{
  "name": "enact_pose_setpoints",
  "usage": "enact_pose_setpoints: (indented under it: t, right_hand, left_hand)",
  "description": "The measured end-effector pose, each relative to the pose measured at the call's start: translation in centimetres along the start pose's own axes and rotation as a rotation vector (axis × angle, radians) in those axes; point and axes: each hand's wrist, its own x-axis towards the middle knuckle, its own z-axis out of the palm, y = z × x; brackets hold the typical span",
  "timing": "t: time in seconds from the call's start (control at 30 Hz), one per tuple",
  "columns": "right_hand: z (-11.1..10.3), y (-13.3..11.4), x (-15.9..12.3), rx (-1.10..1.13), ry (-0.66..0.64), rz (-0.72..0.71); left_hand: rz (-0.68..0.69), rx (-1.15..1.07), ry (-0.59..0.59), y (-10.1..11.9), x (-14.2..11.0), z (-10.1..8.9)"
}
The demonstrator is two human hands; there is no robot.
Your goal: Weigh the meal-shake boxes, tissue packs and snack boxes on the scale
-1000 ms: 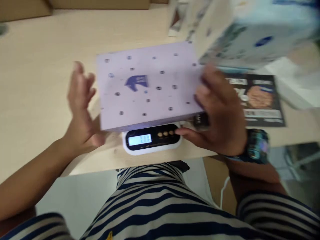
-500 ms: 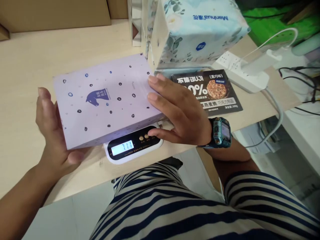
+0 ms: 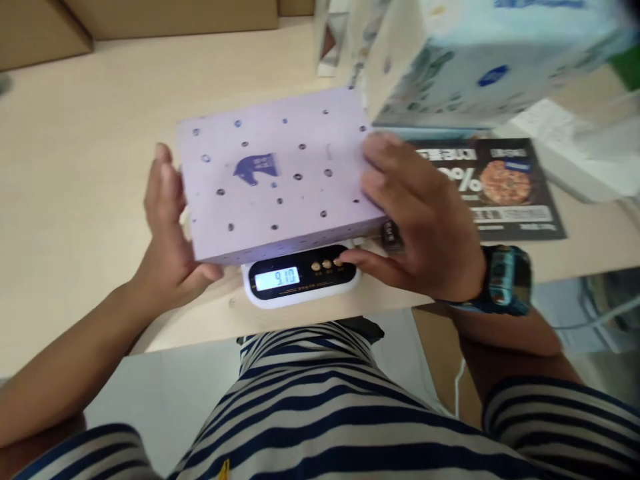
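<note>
A lilac box [image 3: 280, 167] with small ring marks and a dark blue horse-head logo lies over a white kitchen scale [image 3: 303, 300], hiding the scale's platform. The lit display [image 3: 277, 278] shows about 9.10. My left hand [image 3: 173, 233] grips the box's left end, with its thumb low by the near corner. At the right end, my right hand [image 3: 425, 213] has its fingers over the top edge; its thumb reaches down near the scale's gold buttons [image 3: 327, 265]. Part of a small dark item [image 3: 391, 236] shows beneath that hand, too little to name.
To the right lies a flat black package [image 3: 520, 220] with a cookie picture. Behind it stands a light blue tissue pack [image 3: 450, 87]. A white power strip [image 3: 575, 150] is at the far right, and cardboard boxes [image 3: 175, 17] line the back of the wooden table [image 3: 100, 153].
The camera view has shifted, so the box, scale and hands appear further right. The display went from about 7.11 to about 9.10. Both hands stay on the box.
</note>
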Motion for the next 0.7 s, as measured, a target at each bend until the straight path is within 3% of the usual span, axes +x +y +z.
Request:
enact_pose_setpoints:
  t: [0.1, 0.27, 0.57, 0.7]
  right_hand:
    - [-0.4, 0.1, -0.3, 0.051, -0.038, 0.048]
    - [-0.4, 0.1, -0.3, 0.016, -0.043, -0.048]
    - [-1.2, -0.3, 0.0, -0.117, 0.029, -0.149]
    - [-1.3, -0.7, -0.6, -0.037, 0.091, 0.024]
  left_hand:
    - [-0.069, 0.006, -0.049, 1.0, 0.2, -0.2]
    - [-0.137, 0.024, -0.100, 1.1, 0.1, -0.2]
    - [-0.054, 0.007, -0.064, 0.6, 0.2, -0.1]
    - [0.001, 0.004, -0.092, -0.2, 0.1, 0.2]
